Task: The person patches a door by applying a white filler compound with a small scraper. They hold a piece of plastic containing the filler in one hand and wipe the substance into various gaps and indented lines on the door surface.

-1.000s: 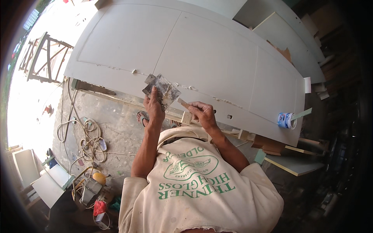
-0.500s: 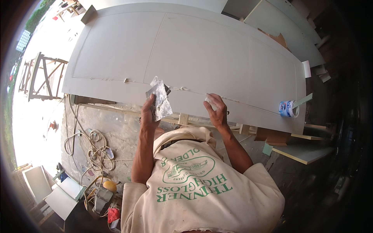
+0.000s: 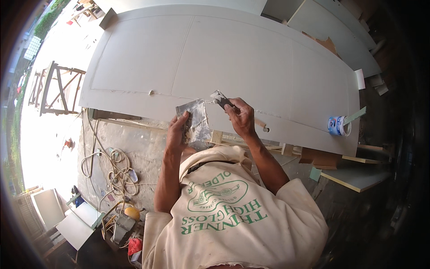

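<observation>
My left hand (image 3: pixel 176 133) holds a flat metal plate (image 3: pixel 195 121) smeared with whitish putty, thumb on its upper face. My right hand (image 3: pixel 242 117) is closed around the dark handle of a small putty knife (image 3: pixel 218 96), its blade coated in pale putty. The knife is beside the plate's upper right corner, over a long light-grey panel (image 3: pixel 233 54) with thin grooves. Streaks of putty (image 3: pixel 207 102) run along the lower groove near the knife, and a small lump (image 3: pixel 151 93) sits farther left on that line.
A blue and white tin (image 3: pixel 335 126) with a green stick stands at the panel's right end. Coiled hose (image 3: pixel 118 168) lies on the concrete floor at left, near a machine with a yellow part (image 3: pixel 131 213). Boards (image 3: pixel 358 177) jut out at lower right; a wooden frame (image 3: pixel 60 89) stands at left.
My right hand has moved left toward the plate and now grips the putty knife, which was at the plate in my left hand. The plate has turned and sits slightly further right in view.
</observation>
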`<act>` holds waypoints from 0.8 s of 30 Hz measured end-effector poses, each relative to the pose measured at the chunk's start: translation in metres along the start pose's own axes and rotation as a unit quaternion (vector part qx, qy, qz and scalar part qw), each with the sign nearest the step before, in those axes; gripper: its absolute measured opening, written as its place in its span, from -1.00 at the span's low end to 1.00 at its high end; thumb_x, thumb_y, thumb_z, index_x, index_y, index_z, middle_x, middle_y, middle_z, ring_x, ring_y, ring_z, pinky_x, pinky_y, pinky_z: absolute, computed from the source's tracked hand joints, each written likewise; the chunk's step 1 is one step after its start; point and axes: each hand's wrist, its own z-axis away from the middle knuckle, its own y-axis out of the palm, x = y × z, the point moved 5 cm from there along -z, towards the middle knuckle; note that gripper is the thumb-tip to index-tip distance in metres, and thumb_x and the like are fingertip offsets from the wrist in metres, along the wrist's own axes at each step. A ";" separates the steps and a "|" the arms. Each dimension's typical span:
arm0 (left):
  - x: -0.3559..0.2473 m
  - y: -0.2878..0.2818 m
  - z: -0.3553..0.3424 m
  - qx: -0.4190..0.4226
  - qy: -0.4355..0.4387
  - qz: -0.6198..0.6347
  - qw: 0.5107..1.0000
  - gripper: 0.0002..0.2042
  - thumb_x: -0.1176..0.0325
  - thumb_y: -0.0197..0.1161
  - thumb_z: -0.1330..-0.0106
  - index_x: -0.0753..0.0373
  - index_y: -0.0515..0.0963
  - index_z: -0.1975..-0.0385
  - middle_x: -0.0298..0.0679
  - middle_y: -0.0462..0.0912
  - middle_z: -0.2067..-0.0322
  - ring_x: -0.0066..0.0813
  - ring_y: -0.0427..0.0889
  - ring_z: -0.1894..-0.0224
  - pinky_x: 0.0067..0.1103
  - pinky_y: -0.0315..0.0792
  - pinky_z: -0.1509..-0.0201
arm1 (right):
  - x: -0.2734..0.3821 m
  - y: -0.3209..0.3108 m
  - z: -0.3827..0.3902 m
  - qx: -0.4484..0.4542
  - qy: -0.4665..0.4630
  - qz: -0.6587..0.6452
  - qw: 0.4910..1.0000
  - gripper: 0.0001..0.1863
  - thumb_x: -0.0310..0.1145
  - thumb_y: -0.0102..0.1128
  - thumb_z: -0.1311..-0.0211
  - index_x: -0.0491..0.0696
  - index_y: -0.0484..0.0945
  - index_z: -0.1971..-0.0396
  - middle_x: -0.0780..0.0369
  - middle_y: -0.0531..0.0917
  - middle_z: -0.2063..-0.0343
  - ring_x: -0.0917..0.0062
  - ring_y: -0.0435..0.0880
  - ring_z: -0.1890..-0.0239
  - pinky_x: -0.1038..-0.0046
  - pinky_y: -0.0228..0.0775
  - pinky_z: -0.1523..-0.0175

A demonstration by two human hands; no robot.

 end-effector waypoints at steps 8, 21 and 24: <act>-0.014 0.017 -0.004 0.005 0.017 -0.046 0.999 -0.80 0.35 0.21 -0.50 0.35 0.58 0.06 -0.19 0.74 0.25 -0.49 0.75 0.32 -0.53 0.70 0.27 | 0.092 0.009 0.010 0.091 -0.377 0.332 0.860 -0.66 -0.48 0.32 -0.01 -0.08 0.74 0.13 0.30 0.74 0.12 0.44 0.59 0.13 0.39 0.46 0.06; -0.005 -0.012 -0.020 -0.030 0.028 0.003 0.999 -0.78 0.36 0.16 -0.52 0.43 0.56 0.07 -0.13 0.74 0.27 -0.42 0.77 0.33 -0.49 0.74 0.25 | 0.081 -0.010 -0.005 0.219 -0.249 0.153 0.931 -0.74 -0.54 0.32 -0.05 -0.14 0.74 0.20 0.23 0.75 0.25 0.35 0.61 0.14 0.34 0.54 0.02; 0.009 -0.017 -0.027 0.013 -0.046 0.063 0.997 -0.78 0.37 0.14 -0.53 0.44 0.54 0.06 -0.11 0.74 0.26 -0.39 0.78 0.32 -0.48 0.75 0.24 | 0.096 -0.005 -0.007 0.163 -0.307 0.126 0.929 -0.64 -0.55 0.35 -0.04 -0.15 0.72 0.09 0.23 0.73 0.17 0.35 0.62 0.14 0.34 0.58 -0.02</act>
